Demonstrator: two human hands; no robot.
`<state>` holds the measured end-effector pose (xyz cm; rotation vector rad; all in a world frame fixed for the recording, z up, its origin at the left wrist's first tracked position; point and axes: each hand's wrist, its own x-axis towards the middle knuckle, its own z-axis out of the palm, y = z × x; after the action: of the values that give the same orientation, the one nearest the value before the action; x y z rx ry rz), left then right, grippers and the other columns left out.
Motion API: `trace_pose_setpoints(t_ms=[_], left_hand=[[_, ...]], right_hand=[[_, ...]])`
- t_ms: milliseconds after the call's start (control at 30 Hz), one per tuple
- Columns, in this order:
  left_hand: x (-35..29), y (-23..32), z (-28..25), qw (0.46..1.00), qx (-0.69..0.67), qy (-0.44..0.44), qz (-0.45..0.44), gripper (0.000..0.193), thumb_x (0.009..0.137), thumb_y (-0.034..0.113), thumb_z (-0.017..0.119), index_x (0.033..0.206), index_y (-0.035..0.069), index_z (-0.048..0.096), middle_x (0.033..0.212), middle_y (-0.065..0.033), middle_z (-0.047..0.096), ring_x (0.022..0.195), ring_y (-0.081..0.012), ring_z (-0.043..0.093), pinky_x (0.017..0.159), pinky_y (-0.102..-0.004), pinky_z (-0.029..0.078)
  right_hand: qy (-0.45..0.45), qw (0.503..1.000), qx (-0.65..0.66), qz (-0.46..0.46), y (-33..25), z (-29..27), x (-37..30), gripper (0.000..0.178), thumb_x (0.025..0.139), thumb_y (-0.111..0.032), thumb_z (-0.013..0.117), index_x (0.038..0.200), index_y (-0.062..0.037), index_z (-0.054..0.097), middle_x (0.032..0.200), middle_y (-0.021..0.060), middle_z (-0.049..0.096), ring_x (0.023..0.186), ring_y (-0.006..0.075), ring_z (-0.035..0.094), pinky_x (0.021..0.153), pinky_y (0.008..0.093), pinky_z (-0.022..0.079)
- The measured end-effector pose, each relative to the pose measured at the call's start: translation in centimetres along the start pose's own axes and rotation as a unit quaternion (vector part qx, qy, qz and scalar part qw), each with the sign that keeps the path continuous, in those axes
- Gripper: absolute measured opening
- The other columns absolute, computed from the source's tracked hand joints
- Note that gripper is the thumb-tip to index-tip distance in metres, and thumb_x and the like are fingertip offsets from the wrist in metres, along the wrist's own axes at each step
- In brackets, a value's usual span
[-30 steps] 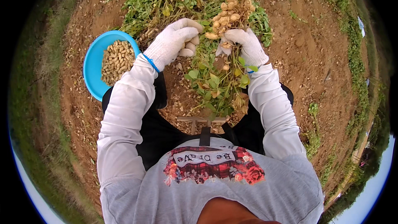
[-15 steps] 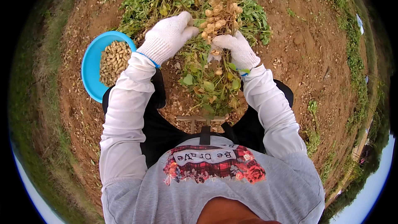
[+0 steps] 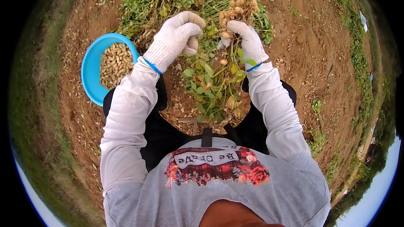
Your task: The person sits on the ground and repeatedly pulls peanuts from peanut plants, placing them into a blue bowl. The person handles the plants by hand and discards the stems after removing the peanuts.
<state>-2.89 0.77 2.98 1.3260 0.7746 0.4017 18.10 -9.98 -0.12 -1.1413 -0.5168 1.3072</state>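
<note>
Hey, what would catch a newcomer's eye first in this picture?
Probably the bright blue bowl of peanuts at left. Next, the white-gloved right hand at upper centre, gripping a plant with its pods toward the picture's top.

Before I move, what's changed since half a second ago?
The right hand and its peanut plant shifted right and slightly forward, widening the gap to the left hand, whose hold, if any, is unclear. Much the same: the right hand's grip, the blue bowl and its peanuts.
</note>
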Motion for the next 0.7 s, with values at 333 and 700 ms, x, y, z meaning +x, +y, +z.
trace_pose_setpoints(t_ms=[333, 700], left_hand=[[0.2, -1.5, 2.8, 0.846, 0.506, 0.001, 0.167, 0.026, 0.101, 0.029, 0.061, 0.116, 0.009, 0.058, 0.106, -0.0207, 0.068, 0.097, -0.0438, 0.068, 0.078, -0.0518, 0.056], [-5.1, -1.2, -18.7, 0.761, 0.613, 0.194, -0.093, 0.039, 0.099, 0.036, 0.062, 0.129, 0.011, 0.062, 0.110, -0.0208, 0.072, 0.107, -0.0398, 0.070, 0.092, -0.0492, 0.055]], right_hand=[[-0.008, 0.998, -0.059, -0.021, 2.5, -0.4, 1.2, 0.027, 0.097, -0.023, 0.064, 0.102, 0.0032, 0.067, 0.089, 0.0120, 0.069, 0.082, 0.0232, 0.068, 0.078, 0.0380, 0.055], [-0.090, 0.994, -0.004, -0.064, -0.2, 0.2, 0.0, 0.024, 0.100, -0.024, 0.060, 0.087, -0.0031, 0.057, 0.076, 0.0051, 0.054, 0.069, 0.0259, 0.061, 0.075, 0.0436, 0.056]])
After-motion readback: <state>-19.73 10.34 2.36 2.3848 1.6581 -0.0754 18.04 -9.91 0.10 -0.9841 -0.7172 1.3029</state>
